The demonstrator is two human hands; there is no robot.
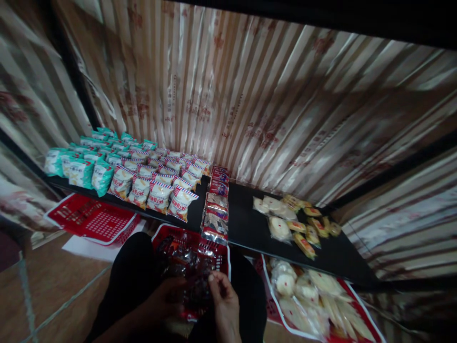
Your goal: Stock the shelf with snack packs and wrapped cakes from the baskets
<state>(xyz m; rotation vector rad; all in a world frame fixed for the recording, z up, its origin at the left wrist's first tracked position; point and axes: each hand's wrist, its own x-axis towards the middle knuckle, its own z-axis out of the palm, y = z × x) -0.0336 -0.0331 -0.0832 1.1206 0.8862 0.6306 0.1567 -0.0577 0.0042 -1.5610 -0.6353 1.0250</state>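
A red basket [227, 264] with a white rim rests between my knees, filled with dark shiny plastic packets [182, 252]. My right hand [224, 297] is over the basket's near side, thumb and fingers closed on the edge of a dark packet [200, 288]. Beside it, my left hand [169, 297] reaches to the same packet from the left. It is dark and smeared, so its grip does not show. Just beyond the basket, a column of red-and-clear packets [216, 209] lies on the black shelf [246, 219], its near end overhanging the basket.
Rows of teal snack bags [81, 172] and white-and-orange snack bags [159, 196] stand at the shelf's left. Pale round packs [279, 228] and yellow packets [304, 245] lie right. Another red basket [96, 216] sits at left; one with pale packs [266, 271] stands right. A patterned curtain [221, 95] hangs behind.
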